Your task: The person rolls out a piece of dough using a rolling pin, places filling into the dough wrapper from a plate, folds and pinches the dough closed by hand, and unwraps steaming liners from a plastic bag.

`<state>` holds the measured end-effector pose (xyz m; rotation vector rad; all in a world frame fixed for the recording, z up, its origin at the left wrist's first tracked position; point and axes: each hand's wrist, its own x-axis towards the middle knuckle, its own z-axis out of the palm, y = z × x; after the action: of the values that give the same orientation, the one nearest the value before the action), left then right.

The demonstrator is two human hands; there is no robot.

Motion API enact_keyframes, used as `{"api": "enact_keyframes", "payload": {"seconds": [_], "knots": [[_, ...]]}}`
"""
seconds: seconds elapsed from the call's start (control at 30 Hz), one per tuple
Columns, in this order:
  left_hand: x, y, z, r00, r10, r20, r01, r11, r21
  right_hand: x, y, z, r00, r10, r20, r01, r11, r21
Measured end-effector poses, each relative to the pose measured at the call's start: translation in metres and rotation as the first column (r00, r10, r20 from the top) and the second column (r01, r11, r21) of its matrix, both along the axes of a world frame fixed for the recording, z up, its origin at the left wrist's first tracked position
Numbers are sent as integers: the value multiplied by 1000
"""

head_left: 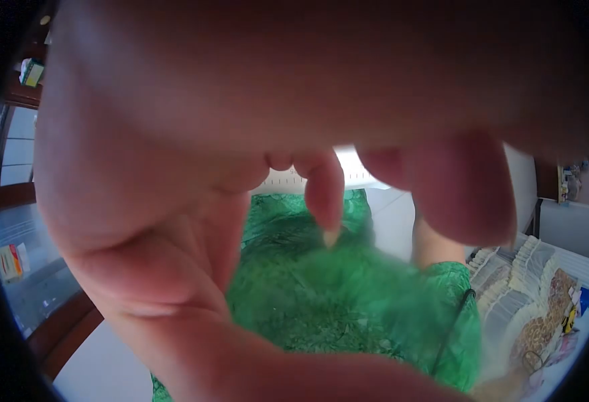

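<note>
A hand, which looks like my left hand point(133, 174), is very close to the lens and fills the top and left of the head view. Its fingers curve over and down, with a wide gap above the thumb, and nothing shows between them. Through that gap, crinkled green fabric point(294, 308) appears below, partly blurred. A thin dark cord point(452, 328) crosses the green fabric on the right. Bare skin point(435, 248) shows beside the fabric; which body part it is remains unclear. I cannot make out my right hand.
Cream ruffled fabric point(515, 295) lies at the right, beside small colourful items point(569, 320). Behind the fingers is a white surface with scale markings point(355, 171). Dark brown frames with glassy panels point(16, 228) stand at the left.
</note>
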<state>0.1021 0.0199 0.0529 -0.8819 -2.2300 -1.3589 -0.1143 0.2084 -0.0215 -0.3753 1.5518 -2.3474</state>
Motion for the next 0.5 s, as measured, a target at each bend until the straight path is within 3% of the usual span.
{"api": "enact_keyframes", "payload": {"seconds": [0.5], "knots": [[-3,-1,-7,998,42,38,-43,999,8,3,-1,2,1000,29,0,-29,999,-29]]}}
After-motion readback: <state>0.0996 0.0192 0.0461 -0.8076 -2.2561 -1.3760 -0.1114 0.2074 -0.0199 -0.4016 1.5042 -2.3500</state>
